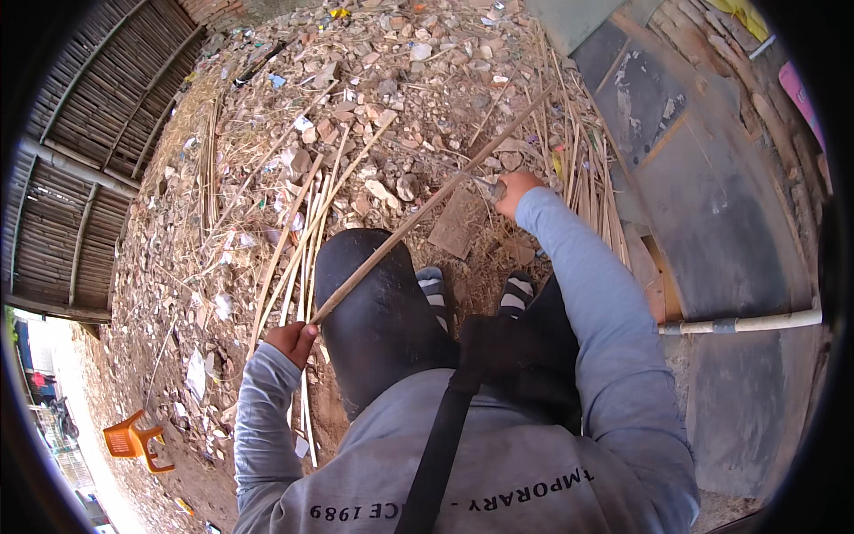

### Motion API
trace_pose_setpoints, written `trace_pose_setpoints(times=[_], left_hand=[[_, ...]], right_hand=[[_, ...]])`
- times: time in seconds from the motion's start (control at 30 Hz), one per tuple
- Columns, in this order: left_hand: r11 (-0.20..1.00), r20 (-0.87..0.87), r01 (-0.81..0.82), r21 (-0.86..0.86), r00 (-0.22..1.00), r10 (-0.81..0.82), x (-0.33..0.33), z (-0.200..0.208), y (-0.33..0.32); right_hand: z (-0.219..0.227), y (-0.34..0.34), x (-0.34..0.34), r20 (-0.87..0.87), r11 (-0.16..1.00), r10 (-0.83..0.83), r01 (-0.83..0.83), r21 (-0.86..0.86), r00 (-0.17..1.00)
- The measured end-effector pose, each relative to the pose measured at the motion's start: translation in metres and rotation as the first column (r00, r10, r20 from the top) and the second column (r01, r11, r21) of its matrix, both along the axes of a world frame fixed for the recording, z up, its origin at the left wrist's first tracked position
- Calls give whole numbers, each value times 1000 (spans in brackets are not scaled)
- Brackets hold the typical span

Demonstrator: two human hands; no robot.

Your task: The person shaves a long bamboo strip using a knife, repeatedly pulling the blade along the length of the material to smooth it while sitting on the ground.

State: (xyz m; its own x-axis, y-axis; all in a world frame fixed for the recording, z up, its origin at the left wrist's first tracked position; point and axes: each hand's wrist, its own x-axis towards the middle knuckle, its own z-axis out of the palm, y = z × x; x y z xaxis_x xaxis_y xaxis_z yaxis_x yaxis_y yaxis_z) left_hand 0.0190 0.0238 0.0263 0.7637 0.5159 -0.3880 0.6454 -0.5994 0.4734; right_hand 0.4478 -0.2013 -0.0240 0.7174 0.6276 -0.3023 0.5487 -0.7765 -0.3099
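A long split bamboo strip point(405, 230) slants from my left hand up across my left knee and out over the rubble to the far right. My left hand point(294, 342) is closed round its near end, thumb on top. My right hand point(517, 193) is closed on the handle of a knife point(487, 185), beside the strip's middle. The knife's thin blade points left and passes by the strip; its tip is hard to make out against the stones. Whether the blade touches the strip I cannot tell. Several pale bamboo strips point(298, 245) lie left of my knee.
More strips point(589, 178) lie in a bundle at the right, beside dark boards point(721, 205). A flat brick point(458, 222) lies before my feet. Stones and straw cover the ground. An orange plastic chair point(133, 441) stands at lower left, below a bamboo slat wall point(93, 107).
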Motion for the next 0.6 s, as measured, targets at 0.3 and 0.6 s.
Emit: trace_pose_setpoints(times=[0.3,0.6], left_hand=[[975,-48,64,214,997,-55,0,-1,-6],[991,16,29,127,999,-31,-2,2,-8]], right_hand=[[-4,-15,16,118,986,-22,2,164,993],[33,-1,-27,95,987,137,-144,71,986]])
